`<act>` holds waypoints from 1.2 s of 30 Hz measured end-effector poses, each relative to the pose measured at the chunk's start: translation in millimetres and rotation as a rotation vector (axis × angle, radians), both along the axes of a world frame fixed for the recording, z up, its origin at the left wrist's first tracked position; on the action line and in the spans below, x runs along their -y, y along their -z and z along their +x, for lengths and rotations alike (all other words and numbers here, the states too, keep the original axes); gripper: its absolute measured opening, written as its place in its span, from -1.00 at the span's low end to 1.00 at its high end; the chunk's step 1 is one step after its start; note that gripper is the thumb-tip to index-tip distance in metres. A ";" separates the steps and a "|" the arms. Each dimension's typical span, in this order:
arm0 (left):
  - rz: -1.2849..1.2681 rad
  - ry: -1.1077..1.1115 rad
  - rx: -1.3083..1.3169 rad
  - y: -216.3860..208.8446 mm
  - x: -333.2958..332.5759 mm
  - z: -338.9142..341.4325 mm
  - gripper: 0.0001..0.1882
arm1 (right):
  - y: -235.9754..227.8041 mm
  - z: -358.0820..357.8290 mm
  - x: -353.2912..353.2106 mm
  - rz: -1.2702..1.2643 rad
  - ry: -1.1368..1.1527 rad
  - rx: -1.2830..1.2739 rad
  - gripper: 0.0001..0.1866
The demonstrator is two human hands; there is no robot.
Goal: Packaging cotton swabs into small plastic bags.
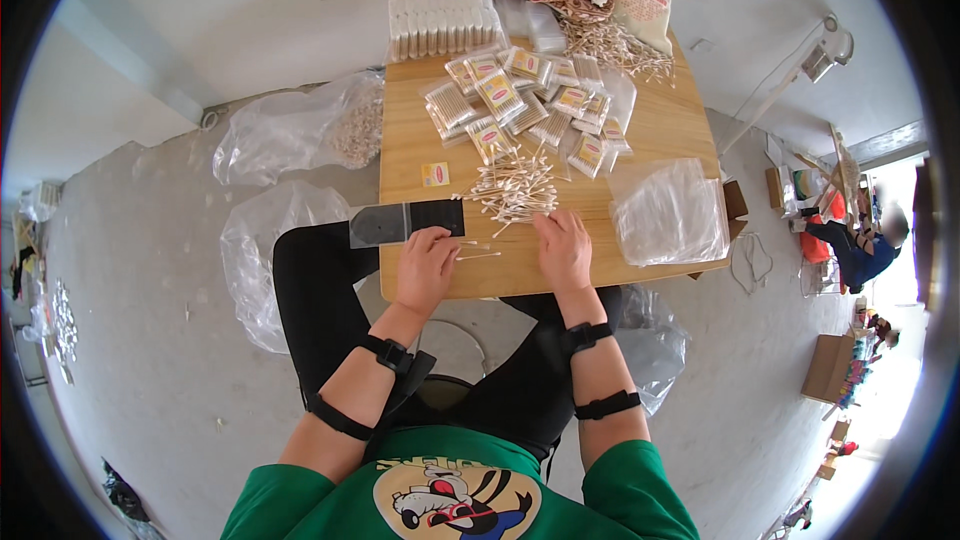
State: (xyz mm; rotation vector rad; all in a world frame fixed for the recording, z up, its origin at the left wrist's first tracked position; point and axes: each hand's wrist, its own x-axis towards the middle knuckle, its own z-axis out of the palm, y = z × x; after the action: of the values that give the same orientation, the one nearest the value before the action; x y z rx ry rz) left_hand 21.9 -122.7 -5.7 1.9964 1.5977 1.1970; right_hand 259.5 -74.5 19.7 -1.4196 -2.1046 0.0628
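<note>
Green shirt (460, 442), left hand (426, 268) pinching swabs (482, 256), swab pile (512, 188) just beyond right hand (566, 252), grip unclear

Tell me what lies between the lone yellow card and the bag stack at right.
In the head view, a loose swab pile lies between the card and the bag stack.

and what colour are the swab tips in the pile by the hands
White; the swabs show best in the head view.
</note>
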 end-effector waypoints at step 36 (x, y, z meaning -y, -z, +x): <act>-0.062 0.092 0.158 -0.3 2.3 5.8 -0.73 | -0.5 -46.6 13.0 -0.125 -0.115 -0.010 -0.77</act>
State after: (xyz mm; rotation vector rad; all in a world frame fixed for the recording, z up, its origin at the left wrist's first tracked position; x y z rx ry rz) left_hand 27.7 -125.0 -5.4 1.8656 1.4331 1.2227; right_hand 212.9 -87.5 20.3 -1.3638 -2.2057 0.2506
